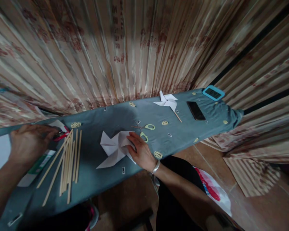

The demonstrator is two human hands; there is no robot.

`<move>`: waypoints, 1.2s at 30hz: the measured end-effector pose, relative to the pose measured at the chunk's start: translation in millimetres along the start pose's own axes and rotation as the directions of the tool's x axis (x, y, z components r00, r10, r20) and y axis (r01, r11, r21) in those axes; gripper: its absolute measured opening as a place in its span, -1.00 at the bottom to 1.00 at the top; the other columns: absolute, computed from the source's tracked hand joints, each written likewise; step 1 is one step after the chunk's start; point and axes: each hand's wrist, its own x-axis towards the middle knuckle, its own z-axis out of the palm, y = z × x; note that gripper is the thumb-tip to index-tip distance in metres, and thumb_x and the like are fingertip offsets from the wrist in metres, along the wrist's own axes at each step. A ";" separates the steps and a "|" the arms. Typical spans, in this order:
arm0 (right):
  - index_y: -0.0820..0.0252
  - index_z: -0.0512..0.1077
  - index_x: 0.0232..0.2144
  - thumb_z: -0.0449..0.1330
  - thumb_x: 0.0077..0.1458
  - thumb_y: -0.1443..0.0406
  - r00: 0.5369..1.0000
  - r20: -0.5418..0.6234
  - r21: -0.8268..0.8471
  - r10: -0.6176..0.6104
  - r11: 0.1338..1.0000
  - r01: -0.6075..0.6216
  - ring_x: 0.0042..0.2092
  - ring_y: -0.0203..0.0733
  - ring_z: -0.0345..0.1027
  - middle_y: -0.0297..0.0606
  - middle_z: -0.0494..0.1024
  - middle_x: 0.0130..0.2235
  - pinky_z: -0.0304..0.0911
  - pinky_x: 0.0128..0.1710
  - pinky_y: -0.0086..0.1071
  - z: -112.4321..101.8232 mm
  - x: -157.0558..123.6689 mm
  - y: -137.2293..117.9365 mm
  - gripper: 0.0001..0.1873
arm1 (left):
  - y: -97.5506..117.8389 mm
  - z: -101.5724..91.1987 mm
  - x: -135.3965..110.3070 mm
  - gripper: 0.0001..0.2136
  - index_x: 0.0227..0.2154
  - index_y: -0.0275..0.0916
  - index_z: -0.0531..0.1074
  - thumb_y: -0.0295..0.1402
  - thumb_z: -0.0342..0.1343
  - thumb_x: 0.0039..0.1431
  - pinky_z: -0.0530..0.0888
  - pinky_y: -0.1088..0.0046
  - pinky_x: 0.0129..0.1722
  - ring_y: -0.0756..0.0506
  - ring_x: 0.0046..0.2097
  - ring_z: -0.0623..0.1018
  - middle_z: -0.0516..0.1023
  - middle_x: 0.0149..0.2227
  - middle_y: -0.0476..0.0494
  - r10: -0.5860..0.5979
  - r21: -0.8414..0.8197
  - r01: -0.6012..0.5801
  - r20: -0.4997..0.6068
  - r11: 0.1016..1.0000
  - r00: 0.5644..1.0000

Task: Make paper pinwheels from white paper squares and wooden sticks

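My right hand [143, 152], a silver bangle at its wrist, has its thumb and fingers on the right-hand blade of a white paper pinwheel [114, 148] lying on the cloth. To the left, my left hand [30, 141] reaches over the table with fingers bent together. Its fingertips are at a small red-edged packet [60, 135] with dark, shiny bits; what they pinch is hidden. Several thin wooden sticks [68, 160] lie beside that packet. Scissors [144, 128] with pale green handles rest open, just beyond my right hand.
A second pinwheel [167, 102] on a stick, a dark phone [196, 110] and a blue-framed digital timer [213, 92] are at the right. White paper [0, 152] and a green-and-white box [38, 166] lie at the left. Curtains [135, 48] hang behind the table.
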 end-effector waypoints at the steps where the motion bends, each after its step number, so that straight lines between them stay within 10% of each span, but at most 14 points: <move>1: 0.18 0.39 0.10 0.10 0.20 0.35 1.000 0.004 0.006 -0.001 1.000 0.001 0.24 -0.05 0.29 -0.03 0.39 0.22 0.22 0.25 -0.11 0.1 -0.1 -0.1 -0.59 | -2.1 0.3 -0.3 -0.62 -0.47 -0.24 0.54 -0.08 -0.06 -0.03 0.25 0.32 -0.14 -0.31 -0.12 0.46 0.60 -0.29 -0.28 0.037 0.070 -0.037 -0.003 0.997 0.999; 5: 0.22 0.40 0.09 0.10 0.19 0.36 1.000 0.007 0.039 -0.005 0.999 0.005 0.24 -0.03 0.29 0.00 0.42 0.20 0.21 0.26 -0.12 1.3 -0.6 -0.4 -0.59 | -12.9 4.7 -1.2 -0.52 -0.35 -0.31 0.56 -0.08 -0.17 0.12 0.34 0.33 -0.11 -0.24 -0.14 0.49 0.60 -0.25 -0.28 0.087 0.229 -0.078 -0.029 0.970 0.996; 11: 0.21 0.41 0.09 0.08 0.20 0.35 1.000 0.013 0.032 -0.002 0.999 0.001 0.23 0.00 0.31 0.01 0.43 0.19 0.22 0.25 -0.06 1.1 -0.5 -2.3 -0.59 | -6.0 6.3 -5.0 -0.87 -0.56 -0.18 0.50 -0.32 0.13 0.03 0.30 0.39 -0.01 -0.14 -0.15 0.45 0.56 -0.43 0.03 -0.145 -0.174 0.120 -0.140 0.977 0.979; 13: 0.20 0.42 0.07 0.08 0.21 0.34 1.000 0.004 0.015 -0.007 1.000 0.007 0.22 -0.01 0.33 -0.01 0.44 0.18 0.23 0.24 -0.07 1.4 -0.4 -2.2 -0.61 | -0.1 5.3 -4.3 -0.93 -0.60 -0.22 0.51 -0.44 0.24 -0.07 0.27 0.40 0.00 -0.12 -0.20 0.43 0.52 -0.50 0.04 -0.333 -0.481 0.240 -0.118 0.843 0.935; 21: 0.22 0.45 0.04 0.07 0.22 0.31 0.999 -0.033 0.014 -0.031 0.999 0.031 0.20 0.04 0.35 0.00 0.47 0.15 0.27 0.21 -0.02 2.9 -0.1 -4.9 -0.63 | 30.8 1.3 -22.4 -0.92 -0.55 -0.29 0.47 -0.50 0.20 0.00 0.35 0.46 -0.20 0.03 -0.40 0.38 0.48 -0.55 0.09 -0.524 -0.817 0.240 -0.088 0.525 0.847; 28: 0.11 0.55 -0.09 0.14 0.22 0.26 0.997 -0.072 0.199 0.005 0.980 0.009 0.10 -0.06 0.44 -0.15 0.59 0.02 0.31 0.16 -0.11 -11.6 -3.6 -22.5 -0.74 | 124.1 29.3 -108.1 -0.73 -0.57 -0.25 0.52 -0.19 0.42 -0.25 0.42 0.44 -0.27 0.00 -0.38 0.47 0.52 -0.49 -0.03 -0.310 -0.901 0.433 0.408 0.015 0.859; 36: 0.07 0.61 -0.22 0.31 0.09 0.19 0.956 0.249 0.642 0.157 0.712 -0.284 -0.17 -0.22 0.57 -0.29 0.69 -0.21 0.47 -0.11 -0.35 -14.1 -18.2 -41.2 -0.81 | 163.4 53.6 -145.7 -0.69 -0.51 -0.23 0.61 -0.10 0.44 -0.22 0.36 0.43 -0.19 -0.04 -0.32 0.47 0.58 -0.44 -0.08 -0.110 -0.803 0.595 0.596 -0.049 0.795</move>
